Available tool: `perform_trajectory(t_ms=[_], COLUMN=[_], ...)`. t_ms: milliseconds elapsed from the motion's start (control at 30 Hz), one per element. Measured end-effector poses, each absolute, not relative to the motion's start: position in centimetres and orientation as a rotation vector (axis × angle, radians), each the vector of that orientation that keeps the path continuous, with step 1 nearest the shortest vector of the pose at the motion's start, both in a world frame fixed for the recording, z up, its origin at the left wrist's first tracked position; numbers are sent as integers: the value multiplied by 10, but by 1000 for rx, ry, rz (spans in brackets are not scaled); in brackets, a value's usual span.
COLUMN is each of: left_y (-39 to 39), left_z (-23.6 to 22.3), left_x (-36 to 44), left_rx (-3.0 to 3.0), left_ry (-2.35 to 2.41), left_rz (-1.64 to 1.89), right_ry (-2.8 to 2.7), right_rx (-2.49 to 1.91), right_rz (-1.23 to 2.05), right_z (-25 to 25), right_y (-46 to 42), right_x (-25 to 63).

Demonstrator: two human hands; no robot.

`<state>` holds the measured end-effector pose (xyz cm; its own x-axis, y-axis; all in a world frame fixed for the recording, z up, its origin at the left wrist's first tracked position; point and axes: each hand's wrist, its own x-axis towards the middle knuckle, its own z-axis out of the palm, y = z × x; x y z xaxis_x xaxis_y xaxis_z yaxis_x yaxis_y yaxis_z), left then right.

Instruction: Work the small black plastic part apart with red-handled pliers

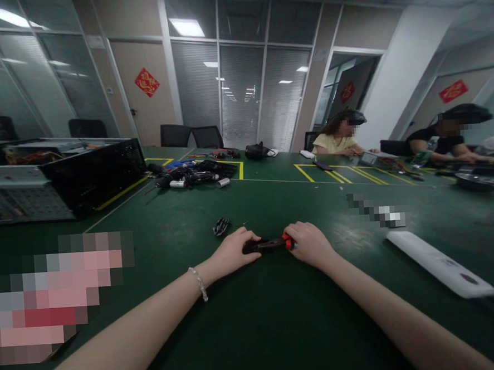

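My right hand [311,243] is closed around the red handles of a pair of pliers [272,244], whose dark jaws point left. The jaws reach a small black piece [249,246] that my left hand [231,252] pinches between thumb and fingers. Whether the jaws are clamped on that piece I cannot tell. A silvery bracelet [199,284] circles my left wrist. Just beyond my left hand lies a crumpled black-and-grey bit [221,227] on the green tabletop [256,329].
At the left stands an opened black computer case [100,180]. Tangled black cables and parts [191,174] lie behind my hands. A white power strip [442,263] is at the right. Two people, one in a yellow top [332,143] and one in black [424,140], work farther back right.
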<state>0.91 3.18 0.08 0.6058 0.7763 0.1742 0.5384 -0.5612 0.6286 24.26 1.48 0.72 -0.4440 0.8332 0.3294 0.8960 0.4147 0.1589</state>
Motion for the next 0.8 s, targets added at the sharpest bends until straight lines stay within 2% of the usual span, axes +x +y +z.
perform_trajectory(t_ms=[800], left_y=[29], left_z=[4], left_x=[10], left_rx=[2324], left_ry=[1055], left_rz=[590], right_ry=[-2466], right_rx=[-1526], right_rz=[-461], right_z=[8], right_y=[14], right_x=[242])
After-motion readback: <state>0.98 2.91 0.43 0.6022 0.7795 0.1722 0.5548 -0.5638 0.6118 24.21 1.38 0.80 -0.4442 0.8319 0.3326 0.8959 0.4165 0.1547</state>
